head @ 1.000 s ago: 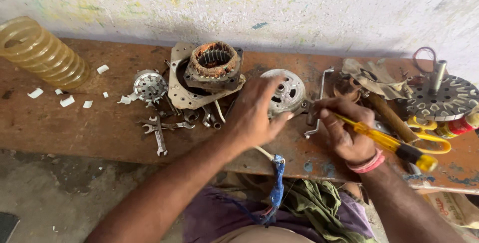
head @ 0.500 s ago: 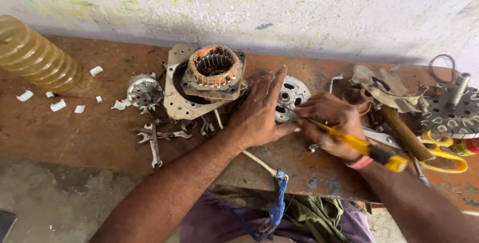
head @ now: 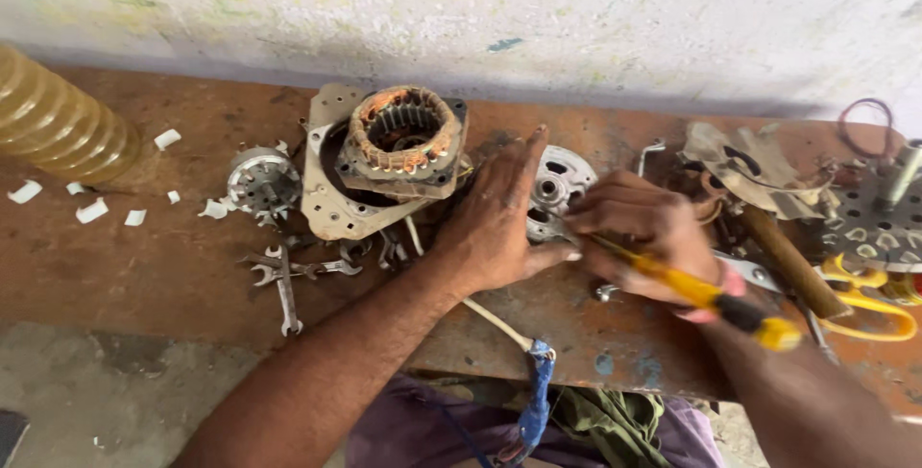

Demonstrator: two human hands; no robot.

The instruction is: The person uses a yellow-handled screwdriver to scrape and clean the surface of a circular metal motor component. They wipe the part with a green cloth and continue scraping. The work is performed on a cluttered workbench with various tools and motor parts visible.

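Motor end plate (head: 562, 185) lies flat under your left hand (head: 499, 223), fingers spread pressing it, while your right hand's (head: 639, 238) closed fingers work the yellow screwdriver (head: 701, 290) into it; stator (head: 403, 142) sits apart, beyond your fingertips.

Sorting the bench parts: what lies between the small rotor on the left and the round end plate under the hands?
In the head view, the copper-wound stator on its metal plate lies between the rotor and the end plate.
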